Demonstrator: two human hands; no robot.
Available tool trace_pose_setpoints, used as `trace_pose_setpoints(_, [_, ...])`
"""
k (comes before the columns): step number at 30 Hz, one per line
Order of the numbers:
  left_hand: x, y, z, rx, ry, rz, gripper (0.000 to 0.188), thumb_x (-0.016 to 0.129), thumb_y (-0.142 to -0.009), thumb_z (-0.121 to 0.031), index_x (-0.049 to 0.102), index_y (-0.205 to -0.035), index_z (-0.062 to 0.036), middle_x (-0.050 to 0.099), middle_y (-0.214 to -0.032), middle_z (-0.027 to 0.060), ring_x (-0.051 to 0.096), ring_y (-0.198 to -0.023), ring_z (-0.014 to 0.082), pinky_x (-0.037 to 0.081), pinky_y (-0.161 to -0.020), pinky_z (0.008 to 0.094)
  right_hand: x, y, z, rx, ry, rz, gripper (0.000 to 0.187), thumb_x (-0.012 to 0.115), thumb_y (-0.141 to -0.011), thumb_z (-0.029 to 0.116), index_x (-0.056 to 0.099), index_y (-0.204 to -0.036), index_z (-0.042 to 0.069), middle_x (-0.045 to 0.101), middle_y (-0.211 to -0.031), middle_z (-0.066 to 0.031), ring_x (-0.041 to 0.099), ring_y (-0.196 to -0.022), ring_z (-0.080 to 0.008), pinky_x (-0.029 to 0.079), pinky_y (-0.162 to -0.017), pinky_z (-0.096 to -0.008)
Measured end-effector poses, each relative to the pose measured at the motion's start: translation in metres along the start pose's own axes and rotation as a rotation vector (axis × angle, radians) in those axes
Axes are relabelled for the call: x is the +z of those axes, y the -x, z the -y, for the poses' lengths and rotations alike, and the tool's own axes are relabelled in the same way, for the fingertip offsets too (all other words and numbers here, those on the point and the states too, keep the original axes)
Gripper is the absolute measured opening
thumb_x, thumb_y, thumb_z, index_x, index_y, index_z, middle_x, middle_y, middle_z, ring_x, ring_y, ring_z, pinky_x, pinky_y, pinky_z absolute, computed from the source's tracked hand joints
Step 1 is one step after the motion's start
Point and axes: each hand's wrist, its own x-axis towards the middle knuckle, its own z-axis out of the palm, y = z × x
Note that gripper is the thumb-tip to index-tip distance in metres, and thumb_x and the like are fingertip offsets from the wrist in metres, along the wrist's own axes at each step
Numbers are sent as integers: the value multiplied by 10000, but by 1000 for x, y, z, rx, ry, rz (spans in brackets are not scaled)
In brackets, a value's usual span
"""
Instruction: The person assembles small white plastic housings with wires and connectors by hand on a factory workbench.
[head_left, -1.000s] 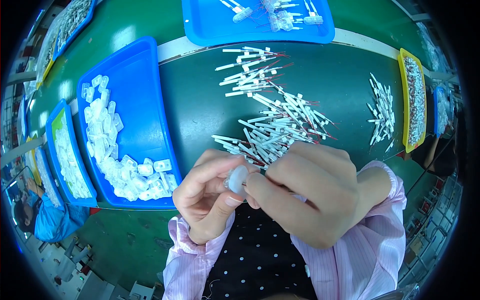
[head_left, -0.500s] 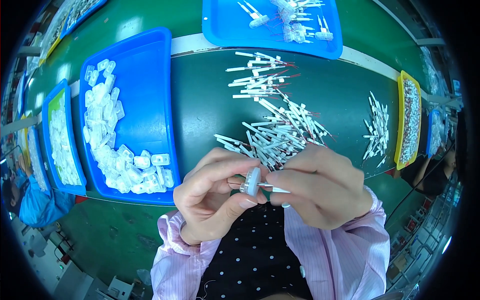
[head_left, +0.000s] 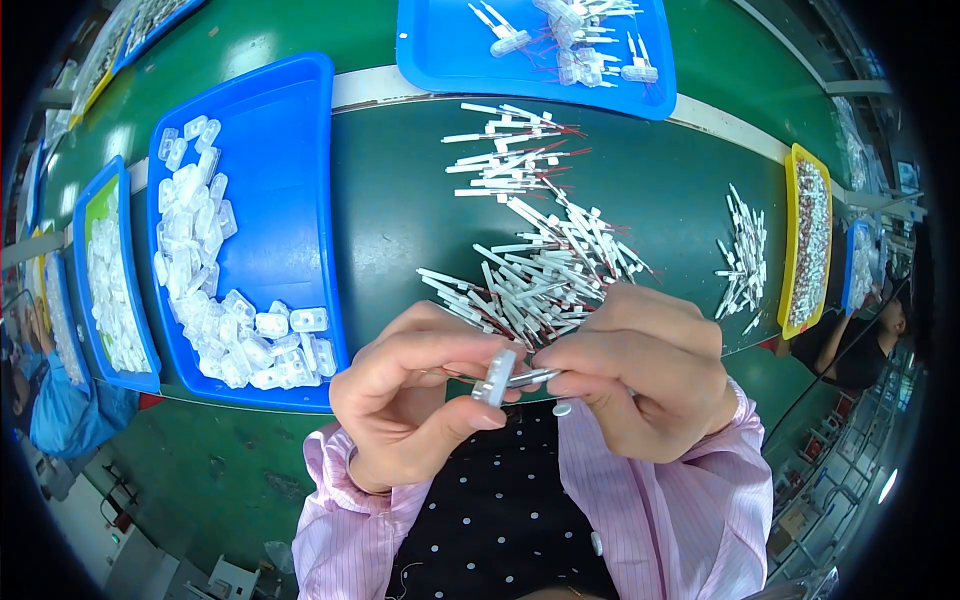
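My left hand [head_left: 405, 385] is closed, thumb and forefinger pinching a small clear-white plastic housing [head_left: 495, 377] by its edges. Thin wires run back from the housing into the left palm. Close against its other side, my right hand [head_left: 645, 375] pinches a slim greyish lead piece [head_left: 535, 378] that reaches up to the housing; whether it passes inside cannot be made out. Just beyond both hands lies a loose heap of white stick-shaped parts with red wires [head_left: 550, 285].
A blue tray [head_left: 285, 200] of clear housings stands on the left, with another tray [head_left: 140, 300] beyond it. At the back, a blue tray [head_left: 440, 60] holds wired housings. To the right are white sticks [head_left: 745, 255] and a yellow bin [head_left: 793, 250]. Other people sit at both sides.
The housing has turned slightly in my left fingers. A greyish piece now shows at my right fingertips, where a white stick end showed before. The whole scene has shifted slightly left.
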Motion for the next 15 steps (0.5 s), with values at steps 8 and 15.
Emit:
trace_pose_setpoints(8, [-5, -2, 7, -39, 139, 20, 296, 716, -721, -9, 611, -991, 55, 574, -916, 163, 618, -798, 227, 530, -717, 327, 2, -1, -1, -146, 147, 35, 182, 675, -602, -20, 601, -767, -39, 459, -572, -36, 391, -402, -159, 286, -366, -271])
trace_pose_setpoints(15, [1, -1, 14, 300, -351, -53, 251, 674, -743, 37, 616, -986, 65, 562, -886, 167, 631, -758, 270, 543, -612, 325, 16, 1, 3, -92, 326, -37, 234, 625, -541, -14, 574, -769, -30, 360, -586, -24, 368, -418, -144, 273, -347, -270])
